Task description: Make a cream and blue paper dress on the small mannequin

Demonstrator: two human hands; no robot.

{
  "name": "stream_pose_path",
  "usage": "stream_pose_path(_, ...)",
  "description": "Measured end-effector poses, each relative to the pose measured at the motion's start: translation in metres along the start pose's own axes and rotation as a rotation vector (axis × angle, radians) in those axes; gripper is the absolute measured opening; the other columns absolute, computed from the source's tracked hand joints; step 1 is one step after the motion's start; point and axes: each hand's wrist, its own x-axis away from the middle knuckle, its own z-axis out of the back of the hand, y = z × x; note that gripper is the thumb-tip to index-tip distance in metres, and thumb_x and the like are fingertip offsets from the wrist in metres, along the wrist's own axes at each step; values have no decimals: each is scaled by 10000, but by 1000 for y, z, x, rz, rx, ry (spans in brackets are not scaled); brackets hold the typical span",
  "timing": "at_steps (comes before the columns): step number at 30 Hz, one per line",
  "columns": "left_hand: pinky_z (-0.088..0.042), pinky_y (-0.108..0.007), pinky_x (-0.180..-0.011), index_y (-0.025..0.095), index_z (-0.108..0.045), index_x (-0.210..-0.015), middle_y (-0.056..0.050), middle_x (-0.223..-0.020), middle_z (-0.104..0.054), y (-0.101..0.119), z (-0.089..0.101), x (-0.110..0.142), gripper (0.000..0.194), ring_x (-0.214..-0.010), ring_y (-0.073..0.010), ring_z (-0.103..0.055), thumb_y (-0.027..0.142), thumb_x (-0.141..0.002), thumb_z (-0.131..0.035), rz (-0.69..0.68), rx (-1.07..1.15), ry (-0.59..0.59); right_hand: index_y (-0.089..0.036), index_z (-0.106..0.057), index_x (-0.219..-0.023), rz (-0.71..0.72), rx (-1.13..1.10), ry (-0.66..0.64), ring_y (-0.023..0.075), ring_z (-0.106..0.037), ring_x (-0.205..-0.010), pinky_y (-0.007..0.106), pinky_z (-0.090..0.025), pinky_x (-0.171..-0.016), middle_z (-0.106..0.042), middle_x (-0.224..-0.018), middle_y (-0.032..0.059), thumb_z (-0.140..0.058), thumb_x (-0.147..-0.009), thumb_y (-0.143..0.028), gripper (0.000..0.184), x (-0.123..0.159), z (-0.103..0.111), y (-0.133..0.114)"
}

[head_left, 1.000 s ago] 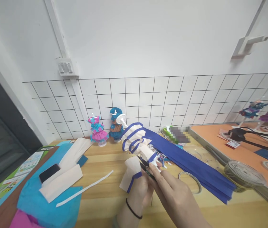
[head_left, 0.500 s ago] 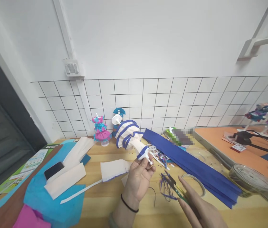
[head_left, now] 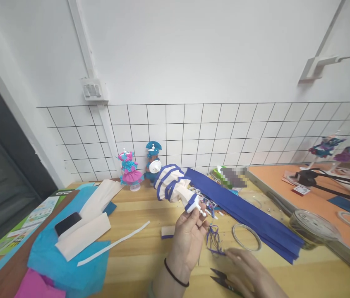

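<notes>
A white wall (head_left: pixel 193 49) rises behind the wooden table (head_left: pixel 131 265). Across its right half runs a long dark blue strip (head_left: pixel 240 211); at the near left a turquoise sheet (head_left: pixel 78 273) lies under folded cream paper (head_left: pixel 85 244) and a black phone (head_left: pixel 67 223). A clear reel (head_left: pixel 313 225) sits far to the right, and a small pink-and-turquoise dress (head_left: pixel 131 176) stands near the wall. Closer in, a pale ring (head_left: pixel 233 234) and a tangle of purple cord (head_left: pixel 214 240) lie between the strip and the hands. The left hand (head_left: pixel 190 238), palm turned up, pinches the white neck of the cream-and-blue dress stand (head_left: pixel 171 186), which tilts away to the far left, base outermost. The right hand (head_left: pixel 249 269), blurred, reaches leftward over the scissors (head_left: pixel 221 279), fingertips beside the cord; whether it grips them cannot be told.
</notes>
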Motion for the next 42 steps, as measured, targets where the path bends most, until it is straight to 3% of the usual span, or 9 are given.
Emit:
stream_pose_path(5, -420, -241, -715, 135, -682, -835, -54, -865, -647, -8, -6, 9, 124, -756, -108, -562, 204, -731, -685, 40, -30, -59, -176, -511, -1137, 18, -58, 217, 207, -615, -922, 310, -526, -739, -634, -987, 108, -509, -875, -247, 272, -62, 40, -17)
stream_pose_path(15, -399, -269, -881, 134, -692, -870, -80, -909, -655, -3, -13, 18, 152, -897, -141, -571, 230, -803, -594, 23, -11, -120, -157, -580, -1075, 161, -152, 396, 160, -607, -742, 276, -496, -609, -657, -854, 98, -459, -889, -136, 223, -110, 47, -43)
stream_pose_path(19, -381, -317, -920, 165, -683, -947, -88, -1047, -633, 2, -18, 22, 196, -1027, -185, -536, 261, -802, -592, -10, -58, -147, -170, -603, -1005, 100, -218, 371, 161, -637, -761, 275, -521, -644, -684, -859, 92, -433, -900, -174, 199, -121, 51, -39)
stream_pose_path(24, -411, -324, -831, 149, -668, -1034, -134, -1033, -663, 3, -29, 42, 327, -995, -247, -578, 222, -716, -681, 180, -459, -315, -171, -633, -884, -89, -378, 240, 144, -645, -630, 251, -522, -587, -686, -720, 45, -458, -886, -248, 192, -145, 65, -22)
stream_pose_path(26, -432, -352, -769, 158, -698, -970, -128, -842, -709, 6, -29, 51, 287, -799, -247, -633, 244, -696, -697, 74, -677, -276, -167, -631, -863, -123, -441, 146, 132, -624, -590, 235, -507, -549, -669, -679, 28, -460, -884, -259, 195, -153, 76, -17)
stream_pose_path(28, -430, -370, -751, 205, -728, -875, -87, -673, -695, 15, -27, 56, 178, -641, -224, -609, 238, -707, -677, -248, -904, -197, -167, -626, -846, -130, -452, 61, 131, -617, -613, 236, -497, -562, -665, -697, 25, -455, -888, -253, 196, -160, 89, -15)
stream_pose_path(30, -402, -373, -816, 266, -732, -862, -67, -715, -687, 31, -24, 55, 184, -745, -243, -587, 210, -696, -676, -641, -1094, -113, -172, -620, -828, -123, -431, -3, 134, -616, -638, 243, -492, -581, -664, -712, 25, -439, -897, -256, 211, -164, 101, -17)
stream_pose_path(33, -334, -391, -923, 276, -722, -911, -75, -896, -687, 58, -18, 45, 264, -940, -277, -544, 177, -669, -688, -890, -1232, -26, -181, -615, -825, -67, -378, -56, 140, -617, -668, 249, -489, -602, -666, -741, 31, -414, -908, -272, 236, -167, 113, -22)
stream_pose_path(42, -314, -348, -973, 260, -678, -1041, -71, -1033, -651, 73, -11, 33, 423, -1055, -261, -511, 76, -664, -626, -659, -1162, -79, -191, -598, -868, 112, -252, -105, 120, -613, -671, 226, -479, -585, -662, -780, 23, -440, -908, -248, 173, -171, 117, -40)
